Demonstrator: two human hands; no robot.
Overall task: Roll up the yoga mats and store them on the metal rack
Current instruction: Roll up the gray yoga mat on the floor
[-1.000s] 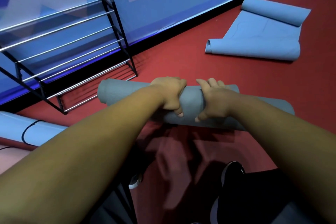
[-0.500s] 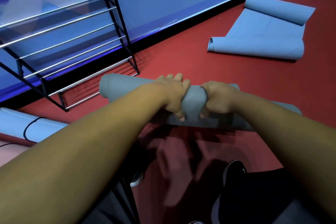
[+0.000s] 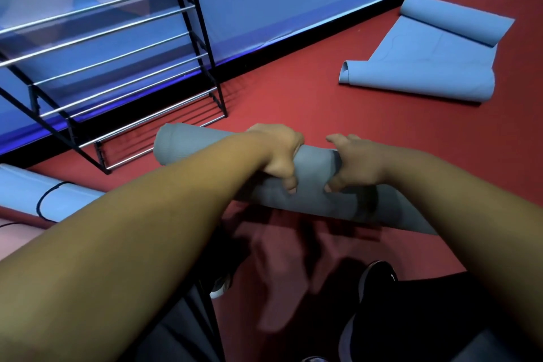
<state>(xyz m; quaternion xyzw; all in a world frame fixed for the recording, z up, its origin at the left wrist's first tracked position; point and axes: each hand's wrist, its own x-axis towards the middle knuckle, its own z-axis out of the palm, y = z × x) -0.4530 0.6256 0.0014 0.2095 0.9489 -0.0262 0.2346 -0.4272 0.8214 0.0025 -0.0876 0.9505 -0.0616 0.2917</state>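
**Yoga mat [image 3: 316, 173] gripped in both hands near the rack**

Yoga mat first: we saw a dull grey-blue roll, wound tight into a thick tube with a finely ribbed surface. Its left end [image 3: 170, 144] was rounded and closed. The far right end was hidden under the right forearm.

Its long axis ran across our view from upper left to lower right. The left end pointed toward the foot of the metal rack [image 3: 202, 47] and sat just beside the lowest rails. The right end pointed down toward our right side. We could not tell whether the roll touched the red floor [image 3: 293, 82], though a dark shadow lay right beneath it.

We held it near the middle. Our left hand [image 3: 277, 153] clamped over the top, fingers curled down the near side. Our right hand [image 3: 357, 161] was wrapped round it just to the right, fingers over the top and thumb below. A short bare stretch of mat showed between the two hands, and more of the roll stuck out to the left than we could see to the right.

Well apart, a light-blue mat [image 3: 426, 67] lay partly unrolled on the floor, curled at both ends. Another light-blue roll with a black strap [image 3: 23, 194] lay at the left, below the rack. One dark shoe [image 3: 373, 276] showed under our arms.
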